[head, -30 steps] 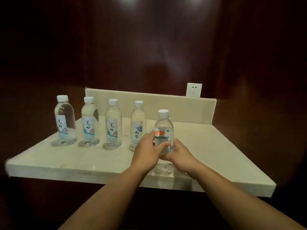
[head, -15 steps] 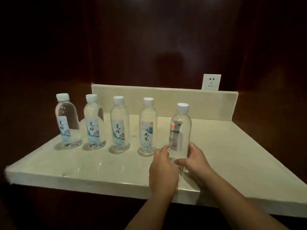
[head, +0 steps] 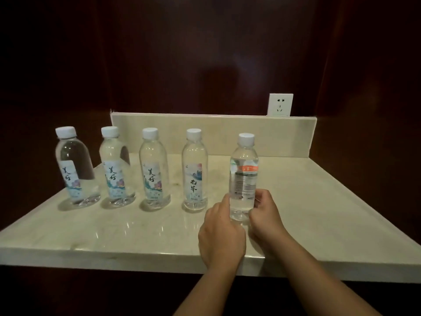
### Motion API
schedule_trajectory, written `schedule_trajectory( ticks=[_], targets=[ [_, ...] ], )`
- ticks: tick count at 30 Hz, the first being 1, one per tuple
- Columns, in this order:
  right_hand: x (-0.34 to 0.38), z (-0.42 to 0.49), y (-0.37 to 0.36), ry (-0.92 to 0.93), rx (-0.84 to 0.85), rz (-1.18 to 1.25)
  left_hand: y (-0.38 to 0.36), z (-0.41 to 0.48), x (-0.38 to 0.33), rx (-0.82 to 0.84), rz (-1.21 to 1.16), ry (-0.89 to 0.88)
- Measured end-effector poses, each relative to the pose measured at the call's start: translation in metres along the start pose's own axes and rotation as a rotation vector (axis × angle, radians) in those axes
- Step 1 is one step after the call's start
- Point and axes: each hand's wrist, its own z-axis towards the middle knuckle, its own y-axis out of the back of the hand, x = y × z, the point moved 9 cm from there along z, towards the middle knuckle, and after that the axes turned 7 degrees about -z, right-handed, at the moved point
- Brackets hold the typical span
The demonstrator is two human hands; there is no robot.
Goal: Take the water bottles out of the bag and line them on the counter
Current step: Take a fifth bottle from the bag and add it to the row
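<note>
Several clear water bottles with white caps stand upright in a row on the pale marble counter (head: 330, 213). The rightmost bottle (head: 244, 169) carries an orange and grey label. My left hand (head: 222, 233) touches its lower left side and my right hand (head: 265, 215) wraps its lower right side; its base rests on the counter. To its left stand a bottle with a landscape label (head: 194, 169) and three bottles with blue flowered labels (head: 153, 167) (head: 115, 165) (head: 73, 165). No bag is in view.
A low marble backsplash (head: 214, 131) runs along the counter's rear. A white wall socket (head: 280, 104) sits above its right end. Dark red wood panelling surrounds the counter. The counter's front edge (head: 114, 256) lies just under my wrists.
The view has come closer to the counter. Both hands slid from the bottle's middle down to its base, and the bottle now stands further back, level with the row.
</note>
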Motion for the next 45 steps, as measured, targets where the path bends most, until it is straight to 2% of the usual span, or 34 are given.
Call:
schedule_trajectory(
  ticks=[4,12,15,23,32,37,45],
  targets=[
    [-0.002,0.003,0.005,-0.024,-0.042,0.070,-0.004,-0.001,-0.001,0.070,-0.017,-0.006],
    [0.002,0.002,0.012,0.041,-0.096,-0.119,-0.005,0.005,-0.001,0.087,0.010,-0.011],
    [0.003,0.001,0.013,0.063,-0.127,-0.109,-0.006,0.001,0.001,0.092,-0.006,0.016],
    [-0.001,0.006,0.011,0.042,-0.114,0.071,-0.008,0.004,-0.002,0.089,0.060,-0.017],
    [-0.001,0.008,0.008,0.056,-0.083,-0.009,-0.010,0.004,-0.003,0.122,0.080,-0.038],
    [-0.003,0.007,0.008,0.027,-0.062,0.046,-0.012,0.005,-0.001,0.152,0.072,-0.006],
    [0.003,0.006,0.010,0.098,-0.099,0.007,-0.014,0.004,0.000,0.171,0.076,-0.001]
  ],
)
